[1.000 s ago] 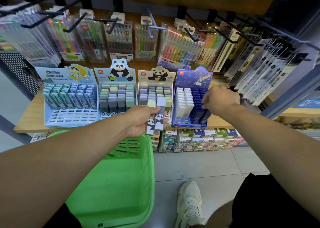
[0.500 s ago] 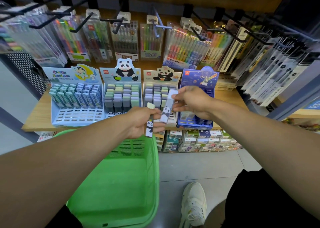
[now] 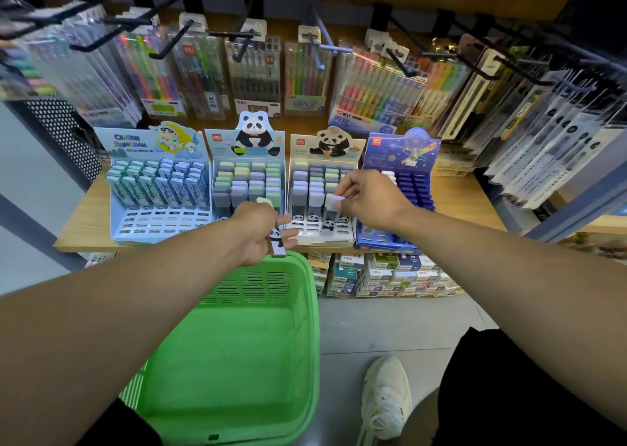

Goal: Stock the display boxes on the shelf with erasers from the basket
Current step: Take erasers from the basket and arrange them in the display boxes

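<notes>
Head view: two hands at the second white panda-topped cardboard display box (image 3: 322, 170).
Right hand (image 3: 371, 198): pinches a pale lilac block eraser (image 3: 334, 204) over that box's front row.
Left hand (image 3: 259, 232): left of that box, grips a panda-sleeved eraser (image 3: 277, 242).

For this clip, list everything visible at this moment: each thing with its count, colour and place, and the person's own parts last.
Display boxes: four, three pale blue or white and one dark blue, in a row on the wooden shelf.
Erasers in boxes: many, green, lilac, grey, upright in slots.
Panda eraser: one, white sleeve, held by the left hand.
Lilac-topped eraser: one, pinched by the right hand over the third box.
Basket: one, green, below the shelf; its visible part shows no erasers.
Pen packs: many, mixed colours, hanging on hooks above.
Small boxes: many, stacked under the shelf.
Shoe: one, white, on the floor.
Left hand: one, before the second box.
Right hand: one, over the third box.
</notes>
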